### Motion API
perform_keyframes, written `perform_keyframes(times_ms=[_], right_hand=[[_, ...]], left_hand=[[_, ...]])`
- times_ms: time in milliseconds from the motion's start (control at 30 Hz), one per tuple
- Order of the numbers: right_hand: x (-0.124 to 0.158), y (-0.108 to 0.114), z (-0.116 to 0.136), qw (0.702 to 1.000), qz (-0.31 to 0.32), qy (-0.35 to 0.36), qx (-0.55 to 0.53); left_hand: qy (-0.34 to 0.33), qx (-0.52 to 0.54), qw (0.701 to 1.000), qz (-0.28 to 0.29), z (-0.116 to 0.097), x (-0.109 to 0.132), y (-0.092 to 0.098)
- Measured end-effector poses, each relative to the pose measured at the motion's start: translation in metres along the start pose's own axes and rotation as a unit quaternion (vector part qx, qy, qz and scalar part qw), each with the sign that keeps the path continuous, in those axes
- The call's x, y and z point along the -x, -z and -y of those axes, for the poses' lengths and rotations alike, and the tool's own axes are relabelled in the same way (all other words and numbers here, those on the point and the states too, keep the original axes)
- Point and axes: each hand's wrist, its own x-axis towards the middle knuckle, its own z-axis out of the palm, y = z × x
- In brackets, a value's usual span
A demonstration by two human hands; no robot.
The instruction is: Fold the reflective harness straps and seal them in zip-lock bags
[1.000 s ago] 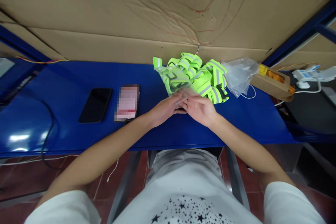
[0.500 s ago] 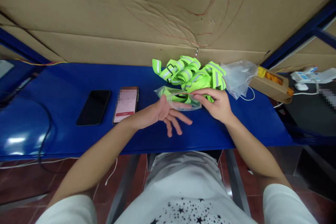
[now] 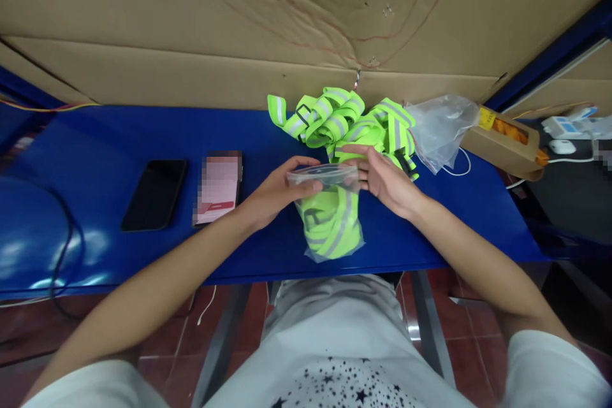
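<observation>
A clear plastic bag [image 3: 329, 217] with a folded neon-green reflective band inside hangs in front of me over the blue table [image 3: 119, 134]. My left hand [image 3: 277, 188] pinches the left end of the bag's top edge. My right hand [image 3: 382, 178] pinches the right end, fingers closed on the plastic. Just behind my hands lies a heap of neon-green reflective bands [image 3: 344, 121] with grey stripes.
Two phones lie to the left: a dark one [image 3: 153, 194] and one with a lit screen [image 3: 217, 188]. A stack of empty clear bags [image 3: 442, 127] and a brown carton [image 3: 507, 140] sit at the right. A cardboard wall [image 3: 239, 25] backs the table. A black cable [image 3: 67, 236] trails at the left.
The bag with the band was lying flat between my hands; now both hands hold it up by its top edge so it hangs. My left hand went from spread open to pinching.
</observation>
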Motion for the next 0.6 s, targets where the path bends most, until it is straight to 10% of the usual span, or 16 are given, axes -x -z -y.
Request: perform_keyframes(times_ms=[300,600], right_hand=[[0.006,0.005,-0.028,0.973,0.038,0.144,0.178],[0.01,0.01,-0.01,0.987,0.061,0.086,0.121]], left_hand=[[0.026,0.024,0.989,0.141,-0.004,-0.007,0.026],[-0.012,-0.047,0.984,0.17,-0.01,-0.007,0.037]])
